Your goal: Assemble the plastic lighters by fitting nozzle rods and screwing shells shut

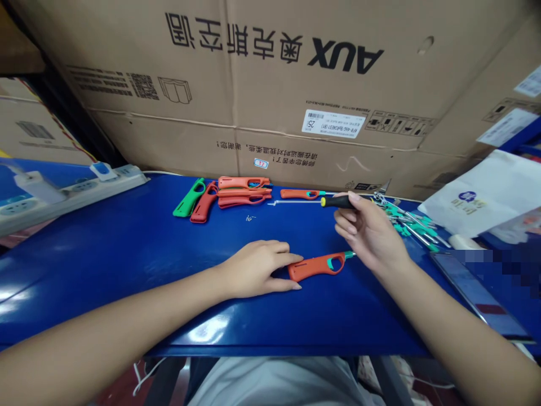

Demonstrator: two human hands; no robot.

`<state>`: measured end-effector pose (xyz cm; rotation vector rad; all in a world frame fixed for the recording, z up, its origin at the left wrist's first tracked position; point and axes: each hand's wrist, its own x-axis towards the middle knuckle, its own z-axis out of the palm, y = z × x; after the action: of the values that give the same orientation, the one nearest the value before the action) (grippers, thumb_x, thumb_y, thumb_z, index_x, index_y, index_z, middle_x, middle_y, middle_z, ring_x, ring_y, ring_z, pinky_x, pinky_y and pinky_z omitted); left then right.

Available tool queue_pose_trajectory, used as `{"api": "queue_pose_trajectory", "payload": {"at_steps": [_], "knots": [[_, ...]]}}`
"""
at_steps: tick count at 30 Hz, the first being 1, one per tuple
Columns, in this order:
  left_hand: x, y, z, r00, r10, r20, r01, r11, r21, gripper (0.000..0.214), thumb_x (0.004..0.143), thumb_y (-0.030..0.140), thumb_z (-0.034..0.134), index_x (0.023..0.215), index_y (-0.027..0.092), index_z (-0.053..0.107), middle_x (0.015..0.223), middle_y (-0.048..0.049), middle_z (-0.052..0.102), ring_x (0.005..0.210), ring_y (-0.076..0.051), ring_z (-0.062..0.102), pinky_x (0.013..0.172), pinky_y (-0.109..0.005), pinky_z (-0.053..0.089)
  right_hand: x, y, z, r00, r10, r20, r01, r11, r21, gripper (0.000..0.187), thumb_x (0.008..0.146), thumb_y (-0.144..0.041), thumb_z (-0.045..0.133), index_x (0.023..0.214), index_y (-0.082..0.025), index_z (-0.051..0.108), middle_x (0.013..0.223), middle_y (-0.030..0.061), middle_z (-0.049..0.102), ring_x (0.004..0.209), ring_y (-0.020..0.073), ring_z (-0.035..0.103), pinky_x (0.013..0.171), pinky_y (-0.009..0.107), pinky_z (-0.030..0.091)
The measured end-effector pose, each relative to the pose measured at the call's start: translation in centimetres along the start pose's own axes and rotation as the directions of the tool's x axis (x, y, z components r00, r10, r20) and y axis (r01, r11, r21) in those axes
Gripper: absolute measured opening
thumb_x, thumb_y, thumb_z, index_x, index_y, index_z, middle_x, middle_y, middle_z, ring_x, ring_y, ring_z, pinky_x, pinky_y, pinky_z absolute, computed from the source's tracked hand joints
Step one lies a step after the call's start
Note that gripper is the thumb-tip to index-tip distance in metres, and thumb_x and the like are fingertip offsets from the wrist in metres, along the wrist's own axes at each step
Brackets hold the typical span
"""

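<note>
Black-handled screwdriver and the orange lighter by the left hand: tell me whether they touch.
Apart: the head view shows a band of blue table between the screwdriver and the orange lighter.

Right fingers point(347, 226) seemingly curled

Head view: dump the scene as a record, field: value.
left hand: thumb and fingers about the left end of orange lighter body
right hand: grips black-handled screwdriver, shaft pointing left
back left: green casing, red casings, orange casings
right: green parts with metal rods, phone
far left: white power strip
surface: blue table
behind: upright cardboard, AUX print inverted
</note>
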<state>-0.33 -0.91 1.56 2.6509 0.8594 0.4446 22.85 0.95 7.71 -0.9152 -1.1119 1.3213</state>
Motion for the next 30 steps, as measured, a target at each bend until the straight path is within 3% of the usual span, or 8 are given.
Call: {"api": "queue_pose_trajectory", "payload": {"at_steps": [4,7,10,17,20,24,30], "knots": [[0.2,0.0,0.1,0.987,-0.132,-0.092,0.097,0.945,-0.313,0.051,0.091,0.052,0.071,0.131,0.020,0.069,0.103,-0.0064,0.069,0.083,-0.017,0.065,0.074,-0.029,0.052,0.4,1.4,-0.3,0.995,0.097,-0.027,-0.094,0.991,0.096,0.042,0.075,-0.049,0.082,0.073,-0.022,0.050,0.061,-0.0066,0.040,0.046,0.0067,0.030,0.040,0.023,0.024],[0.5,-0.3,0.2,0.946,-0.305,-0.105,0.191,0.792,-0.580,0.042,0.091,0.047,0.069,0.121,0.018,0.074,0.095,-0.0053,0.072,0.071,-0.013,0.060,0.066,-0.027,0.050,0.5,2.1,-0.6,0.986,0.167,-0.031,-0.161,0.978,0.132,0.041,0.075,-0.048,0.083,0.073,-0.022,0.051,0.058,-0.0075,0.041,0.045,0.0057,0.029,0.040,0.022,0.025],[0.8,-0.8,0.4,0.895,-0.440,-0.080,0.273,0.679,-0.682,0.039,0.089,0.045,0.069,0.113,0.016,0.076,0.090,-0.0055,0.074,0.071,-0.014,0.061,0.066,-0.026,0.048,0.5,2.3,-0.8,0.982,0.189,-0.031,-0.180,0.965,0.188,0.044,0.071,-0.043,0.086,0.071,-0.021,0.049,0.057,-0.0081,0.042,0.044,0.0045,0.030,0.039,0.019,0.025],[0.7,-1.6,0.4,0.881,-0.458,-0.120,0.285,0.715,-0.638,0.035,0.088,0.042,0.069,0.109,0.016,0.077,0.087,-0.0053,0.075,0.073,-0.015,0.064,0.067,-0.026,0.050,1.4,1.3,-2.1,0.993,0.087,-0.083,-0.067,0.974,0.218,0.035,0.072,-0.037,0.081,0.067,-0.020,0.050,0.053,-0.0076,0.042,0.042,0.0052,0.033,0.037,0.019,0.027],[0.8,-1.8,0.3,0.898,-0.394,-0.195,0.245,0.817,-0.522,0.029,0.091,0.039,0.066,0.106,0.017,0.077,0.087,-0.0044,0.073,0.070,-0.014,0.063,0.064,-0.025,0.049,2.1,0.7,-2.9,0.991,0.044,-0.124,-0.013,0.972,0.235,0.031,0.076,-0.035,0.075,0.065,-0.020,0.050,0.052,-0.0072,0.041,0.041,0.0054,0.033,0.037,0.019,0.026],[1.9,-2.4,0.0,0.947,-0.205,-0.249,0.145,0.960,-0.239,0.020,0.094,0.028,0.063,0.105,0.019,0.077,0.092,-0.0045,0.072,0.079,-0.016,0.064,0.071,-0.027,0.051,2.6,0.5,-3.5,0.980,0.121,-0.159,-0.071,0.955,0.288,0.033,0.077,-0.033,0.072,0.063,-0.021,0.044,0.050,-0.0074,0.039,0.040,0.0051,0.031,0.036,0.018,0.026],[6.2,-4.2,-0.4,0.960,-0.073,-0.269,0.059,0.996,-0.059,0.014,0.092,0.017,0.066,0.102,0.020,0.075,0.102,-0.0057,0.071,0.097,-0.020,0.066,0.085,-0.033,0.054,2.8,0.8,-3.7,0.956,0.229,-0.185,-0.151,0.920,0.362,0.029,0.086,-0.030,0.059,0.065,-0.021,0.041,0.049,-0.0070,0.038,0.039,0.0057,0.029,0.036,0.018,0.024]]}}
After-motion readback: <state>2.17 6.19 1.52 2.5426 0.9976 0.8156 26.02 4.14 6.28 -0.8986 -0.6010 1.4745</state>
